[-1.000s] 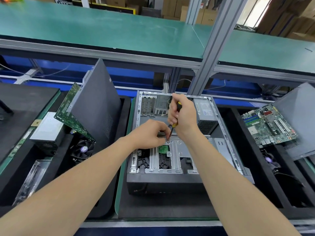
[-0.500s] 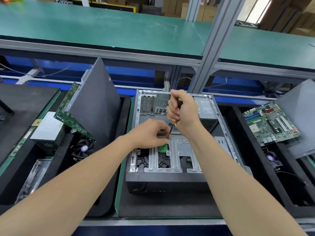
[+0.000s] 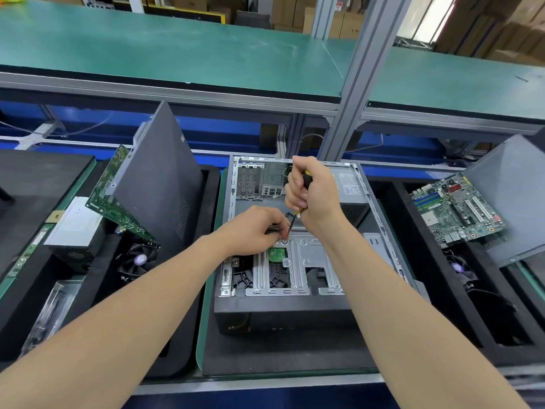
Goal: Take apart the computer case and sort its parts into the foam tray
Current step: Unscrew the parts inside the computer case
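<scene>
While the right hand (image 3: pixel 313 196) grips the screwdriver (image 3: pixel 306 175), shaft slants down and left onto the bracket screw (image 3: pixel 284 241); left hand (image 3: pixel 256 228) curled just beside the tip, hold indeterminate.

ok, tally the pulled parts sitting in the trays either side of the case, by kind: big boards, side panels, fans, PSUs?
Large circuit boards: 2
Side panels: 2
Fans: 2
Power supply box: 1
Total: 7
</scene>
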The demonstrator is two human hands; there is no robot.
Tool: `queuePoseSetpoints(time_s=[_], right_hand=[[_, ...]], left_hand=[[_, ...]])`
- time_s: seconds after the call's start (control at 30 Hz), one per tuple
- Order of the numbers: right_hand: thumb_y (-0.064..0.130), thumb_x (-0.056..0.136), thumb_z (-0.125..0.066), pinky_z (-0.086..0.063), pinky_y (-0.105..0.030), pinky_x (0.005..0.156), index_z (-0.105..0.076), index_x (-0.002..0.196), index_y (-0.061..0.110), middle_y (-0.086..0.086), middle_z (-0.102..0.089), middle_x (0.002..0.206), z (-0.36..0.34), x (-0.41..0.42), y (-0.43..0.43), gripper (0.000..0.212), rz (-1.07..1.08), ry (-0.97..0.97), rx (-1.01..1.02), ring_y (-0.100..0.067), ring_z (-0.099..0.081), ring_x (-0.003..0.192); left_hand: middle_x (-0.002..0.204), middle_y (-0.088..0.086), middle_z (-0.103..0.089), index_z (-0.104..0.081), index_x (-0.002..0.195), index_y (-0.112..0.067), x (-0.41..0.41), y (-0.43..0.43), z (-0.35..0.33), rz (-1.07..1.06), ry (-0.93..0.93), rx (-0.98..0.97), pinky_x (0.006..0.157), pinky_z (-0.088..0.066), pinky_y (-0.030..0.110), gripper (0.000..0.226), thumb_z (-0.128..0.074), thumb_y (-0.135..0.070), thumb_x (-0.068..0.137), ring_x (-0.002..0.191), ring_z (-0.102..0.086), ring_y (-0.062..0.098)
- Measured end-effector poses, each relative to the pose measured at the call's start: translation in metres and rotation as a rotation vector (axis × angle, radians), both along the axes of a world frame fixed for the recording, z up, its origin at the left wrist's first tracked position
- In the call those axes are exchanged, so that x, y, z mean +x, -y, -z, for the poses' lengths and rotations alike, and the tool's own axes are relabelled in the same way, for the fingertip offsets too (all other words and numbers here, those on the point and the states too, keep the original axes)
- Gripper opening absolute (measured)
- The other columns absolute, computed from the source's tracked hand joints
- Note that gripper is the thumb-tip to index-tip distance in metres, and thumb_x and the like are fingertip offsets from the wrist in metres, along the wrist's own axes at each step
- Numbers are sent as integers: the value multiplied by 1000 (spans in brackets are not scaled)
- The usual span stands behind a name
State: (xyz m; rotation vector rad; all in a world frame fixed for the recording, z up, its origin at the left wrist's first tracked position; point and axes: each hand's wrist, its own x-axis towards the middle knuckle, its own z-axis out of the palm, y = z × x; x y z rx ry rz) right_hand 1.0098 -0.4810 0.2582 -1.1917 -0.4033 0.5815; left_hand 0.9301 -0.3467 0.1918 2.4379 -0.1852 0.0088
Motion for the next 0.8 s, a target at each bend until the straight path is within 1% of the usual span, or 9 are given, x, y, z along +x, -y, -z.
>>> queuePoseSetpoints(time_s=[0.13,0.2,0.3,0.4,0.47,0.57,0.67,0.73,0.8], right_hand=[[24,100,-52,-22,-25,42,-37,57,14,0,-23,45,4,-5,-2,46,15,0,-14,-18,-18,39],[22,103,-50,-21,-26,42,-38,57,14,0,-24,45,5,-5,-2,48,24,1,-21,-17,-18,39],[22,103,-49,-21,-25,42,-38,57,14,0,-23,45,6,-5,-2,48,14,14,-29,-17,-18,39],[23,101,-48,-20,-25,42,-40,57,14,0,-22,45,8,-4,0,46,-65,53,-17,-17,-18,39],[22,99,-46,-19,-26,42,-43,58,13,-1,-25,46,10,-3,2,42,-124,94,2,-17,-19,38],[24,101,-44,-21,-23,40,-48,64,11,-2,-31,48,11,-5,0,40,-161,107,43,-15,-22,36],[29,99,-47,-30,-26,43,-49,66,13,-5,-37,47,10,-10,-5,37,-35,167,-19,-21,-31,37],[35,100,-52,-39,-29,47,-52,67,13,-8,-46,49,8,-16,-7,40,171,230,-117,-25,-43,43],[43,103,-53,-43,-27,47,-58,66,16,-5,-55,55,8,-22,-10,47,378,205,-196,-20,-51,48]], left_hand=[[96,-25,-64,-68,83,-33,1,0,1,-17,-13,-12,86,-49,22,24,-58,-12,89,98,-60,-3],[96,-25,-64,-68,84,-32,1,0,1,-18,-12,-13,84,-48,20,24,-58,-11,88,96,-59,-5],[92,-27,-63,-66,82,-34,1,1,0,-23,-8,-13,79,-44,14,26,-57,-11,88,93,-57,-8],[86,-28,-61,-62,78,-38,0,1,0,-34,-10,-16,70,-39,11,28,-57,-12,87,88,-57,-8],[89,-24,-64,-62,78,-38,0,0,0,-22,-6,-33,73,-42,16,25,-58,-15,87,89,-58,-4],[95,-16,-69,-67,86,-34,-2,0,0,2,3,-79,82,-51,29,2,-67,-32,87,93,-63,3],[92,-18,-69,-66,83,-38,-1,-2,1,-3,21,-53,80,-52,30,12,-73,-48,86,90,-64,2],[88,-22,-67,-63,80,-42,-1,-2,1,-6,39,-36,75,-46,24,14,-74,-47,86,88,-61,-4],[86,-25,-67,-64,80,-40,-1,-1,1,-11,46,-40,75,-44,19,13,-75,-43,87,89,-61,-6]])
